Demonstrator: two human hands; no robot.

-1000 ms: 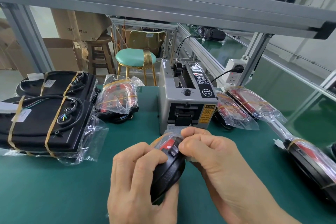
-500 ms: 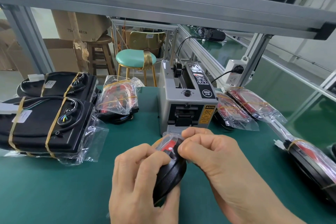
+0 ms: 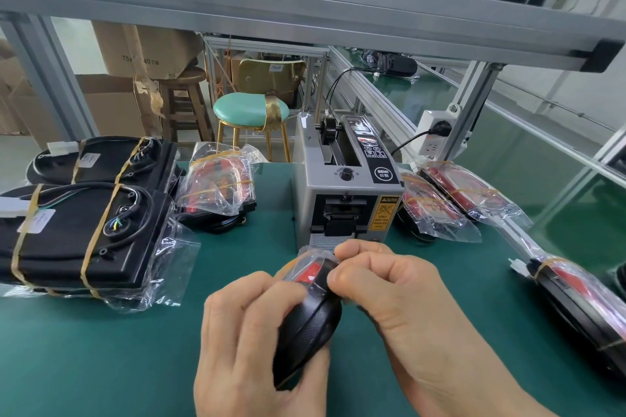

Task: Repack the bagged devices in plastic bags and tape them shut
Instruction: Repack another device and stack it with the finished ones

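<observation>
Right hand [image 3: 399, 294] fingers pinch the clear plastic bag [image 3: 310, 262] over a rounded black-and-red device [image 3: 310, 325]; left hand [image 3: 250, 338] grips its body above the green mat [image 3: 101, 359]. Grey tape dispenser [image 3: 345, 193] just behind; 2 bagged black units [image 3: 78, 230] left.

Bare green desk [image 3: 101, 349] lies open at near left. Ahead, the grey boxy tape dispenser [image 3: 342, 193] blocks the way (bagged black devices [image 3: 84, 234] crowd the left, red-and-black bagged ones [image 3: 457, 200] the right).
</observation>
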